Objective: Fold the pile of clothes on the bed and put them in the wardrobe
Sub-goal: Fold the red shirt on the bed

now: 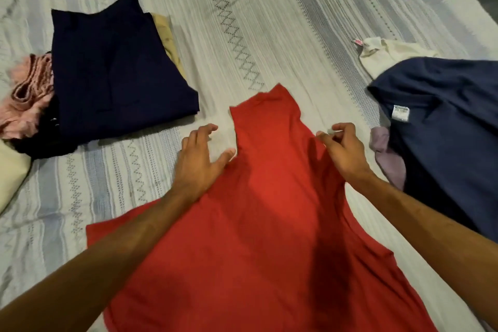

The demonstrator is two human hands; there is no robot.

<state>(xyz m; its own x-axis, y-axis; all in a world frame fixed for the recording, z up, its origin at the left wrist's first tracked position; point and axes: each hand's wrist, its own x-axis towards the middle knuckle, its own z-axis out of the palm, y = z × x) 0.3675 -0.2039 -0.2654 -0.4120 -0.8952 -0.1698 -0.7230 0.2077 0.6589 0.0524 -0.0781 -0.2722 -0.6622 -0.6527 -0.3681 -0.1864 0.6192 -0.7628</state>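
Observation:
A red garment (258, 224) lies spread on the bed in front of me, its narrow end pointing away. My left hand (198, 159) rests flat at its left edge, fingers spread on the bedcover, thumb touching the red cloth. My right hand (343, 147) has loosely curled fingers at the garment's right edge; whether it pinches the cloth is unclear. A folded dark navy garment (116, 70) lies at the left on top of a tan one (168, 38). An unfolded navy shirt (444, 129) with a white label lies at the right.
The striped grey-white bedcover (269, 21) fills the view. A pink knit item (27, 97) and a cream one (10, 172) lie at the far left. A cream garment (388, 54) and a mauve piece (388, 159) peek from under the navy shirt.

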